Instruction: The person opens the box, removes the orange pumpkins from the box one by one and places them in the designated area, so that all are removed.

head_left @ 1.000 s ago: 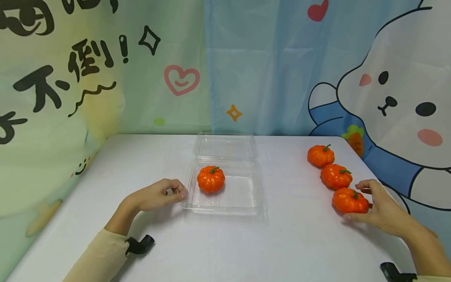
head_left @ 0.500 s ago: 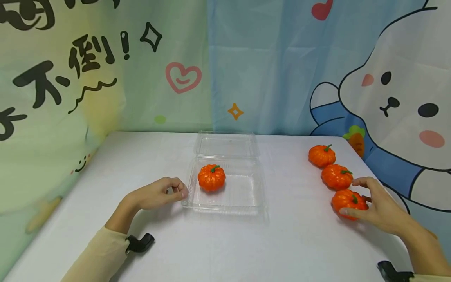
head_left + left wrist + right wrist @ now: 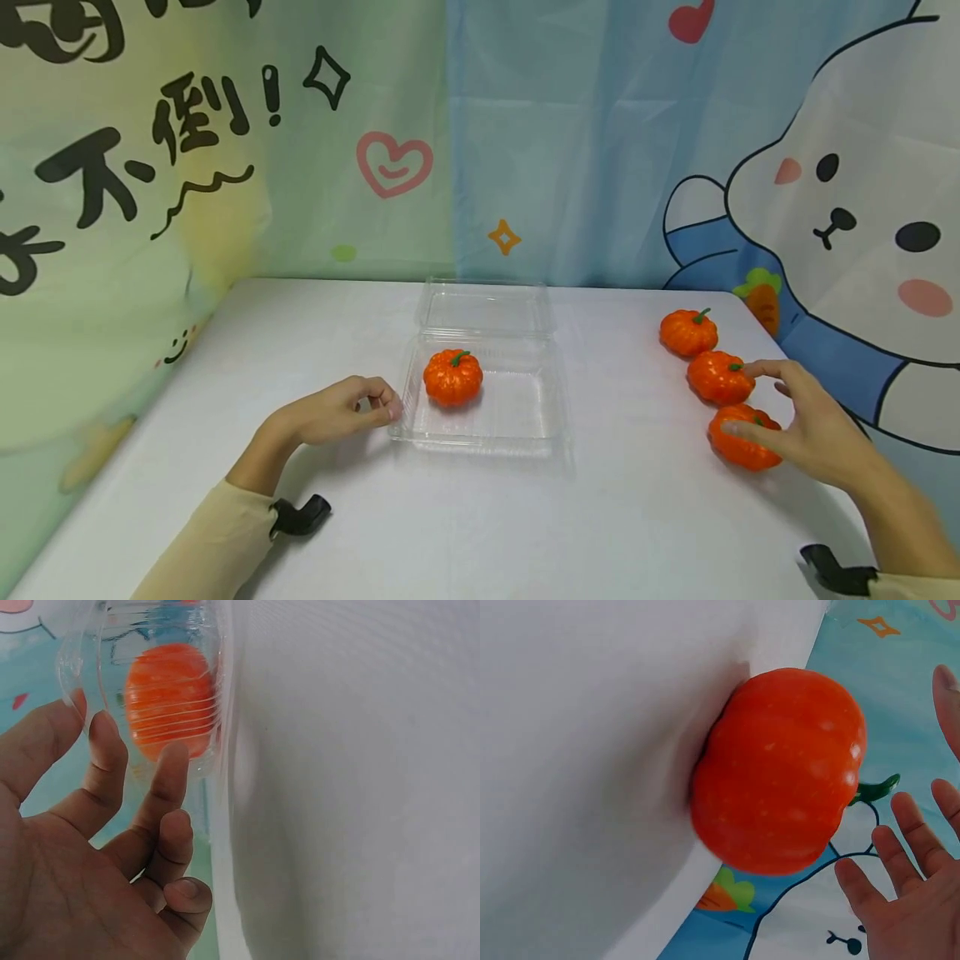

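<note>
An open, clear plastic clamshell box [image 3: 517, 408] lies mid-table, a small orange pumpkin [image 3: 452, 378] in its left part. At the box's left edge, my left hand [image 3: 341, 411] holds the rim with thumb and curled fingers; the left wrist view shows the thumb tip [image 3: 77, 705] against the clear plastic. Over at the right, my right hand [image 3: 817, 433] hovers with spread fingers above the nearest pumpkin [image 3: 738, 446]. Its thumb overlaps that pumpkin, and its index finger reaches the middle pumpkin [image 3: 716, 379]. In the right wrist view, a pumpkin [image 3: 780, 772] stands beside the loose fingers.
A third pumpkin [image 3: 686, 333] sits farther back in the right-hand row. The lid [image 3: 483, 308] of the box lies folded back toward the printed curtain [image 3: 555, 150]. The white table's [image 3: 600, 517] right edge runs close beside the pumpkin row.
My right hand has shifted up and off the side of the nearest pumpkin, its index finger rising toward the middle one. That pumpkin has turned slightly. My left hand stays at the box.
</note>
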A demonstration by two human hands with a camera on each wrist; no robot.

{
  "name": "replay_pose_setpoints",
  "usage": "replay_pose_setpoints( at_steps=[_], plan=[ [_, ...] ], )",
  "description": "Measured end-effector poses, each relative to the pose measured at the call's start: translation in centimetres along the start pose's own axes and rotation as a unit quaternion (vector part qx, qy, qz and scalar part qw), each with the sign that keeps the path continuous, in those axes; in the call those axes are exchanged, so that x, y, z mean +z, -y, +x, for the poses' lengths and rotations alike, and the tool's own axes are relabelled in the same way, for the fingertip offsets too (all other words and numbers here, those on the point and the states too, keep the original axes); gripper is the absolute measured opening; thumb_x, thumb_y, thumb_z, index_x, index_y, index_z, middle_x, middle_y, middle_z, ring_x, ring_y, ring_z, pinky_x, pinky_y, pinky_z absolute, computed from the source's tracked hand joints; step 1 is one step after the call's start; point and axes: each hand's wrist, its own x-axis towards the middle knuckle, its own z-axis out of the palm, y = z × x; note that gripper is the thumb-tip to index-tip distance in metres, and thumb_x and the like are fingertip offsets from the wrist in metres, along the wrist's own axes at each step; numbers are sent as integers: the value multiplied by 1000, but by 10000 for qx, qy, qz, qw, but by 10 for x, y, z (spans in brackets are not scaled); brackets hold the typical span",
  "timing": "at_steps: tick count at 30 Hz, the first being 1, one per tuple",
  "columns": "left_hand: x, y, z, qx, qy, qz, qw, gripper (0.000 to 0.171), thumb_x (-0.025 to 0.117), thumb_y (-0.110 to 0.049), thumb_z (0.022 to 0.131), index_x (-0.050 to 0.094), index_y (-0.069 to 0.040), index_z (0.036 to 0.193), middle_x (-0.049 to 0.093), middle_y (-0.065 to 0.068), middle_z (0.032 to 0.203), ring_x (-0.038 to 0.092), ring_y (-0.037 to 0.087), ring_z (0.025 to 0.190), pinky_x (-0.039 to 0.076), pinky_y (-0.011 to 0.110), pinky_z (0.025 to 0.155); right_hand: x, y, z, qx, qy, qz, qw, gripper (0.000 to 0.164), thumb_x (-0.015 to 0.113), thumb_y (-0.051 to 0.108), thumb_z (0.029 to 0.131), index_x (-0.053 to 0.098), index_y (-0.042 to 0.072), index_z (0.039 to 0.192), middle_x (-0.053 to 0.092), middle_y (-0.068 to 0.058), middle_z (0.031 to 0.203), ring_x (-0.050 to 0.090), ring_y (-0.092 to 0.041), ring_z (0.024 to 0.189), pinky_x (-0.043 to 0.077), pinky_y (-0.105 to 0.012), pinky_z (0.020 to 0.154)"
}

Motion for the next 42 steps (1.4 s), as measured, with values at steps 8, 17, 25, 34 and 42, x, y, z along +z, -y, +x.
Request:
replay_pose_setpoints(
  at_steps=[8,17,25,34,42],
  plan=[
    [0,0,0,-1,11,18,10000,16,60,-28,104,68,-14,104,64,-5,94,54,19,95,42,27,81,6,13,10,4,57,20,10000,83,90,31,80,41,1,141,40,-31,143,38,-58,124,38,-81,86],
    [-1,1,2,-44,32,47,10000,16,60,-28,104,69,-14,105,64,-5,92,54,19,94,42,27,81,14,20,21,-804,-336,333,9956,75,93,17,76,49,0,135,51,-22,133,46,-46,122,42,-69,93],
    [-2,0,2,-74,1,83,9999,15,60,-27,103,69,-14,105,64,-5,92,54,20,95,42,28,82,18,34,30,-543,32,544,9970,72,88,24,83,46,6,138,43,-25,144,37,-54,131,35,-83,89],
    [3,-4,7,-60,88,34,9999,16,60,-29,103,68,-15,103,65,-5,96,54,19,96,43,29,83,29,42,39,-646,5,629,9959,70,89,25,82,49,8,138,46,-23,144,37,-51,134,34,-82,93],
    [3,-2,6,-2,103,-30,9999,17,60,-29,104,68,-14,106,64,-5,94,54,19,94,42,29,81,41,65,61,-1116,-83,756,9908,66,89,22,81,54,8,135,53,-13,138,49,-39,127,43,-70,97]
  ],
)
